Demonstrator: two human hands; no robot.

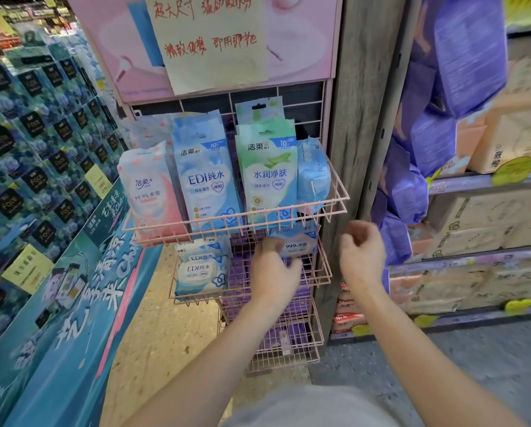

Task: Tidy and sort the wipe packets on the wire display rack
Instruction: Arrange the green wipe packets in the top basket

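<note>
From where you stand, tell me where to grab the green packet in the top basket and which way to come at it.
Pinch the green packet by its top edge, coming down from above and in front. It stands upright with its lower part behind the basket front wires, and blue packets crowd both sides, so only the top stands free.

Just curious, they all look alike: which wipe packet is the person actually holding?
The small blue packet just under the top basket, pinched by the left hand. Neither hand touches any other one.
</note>
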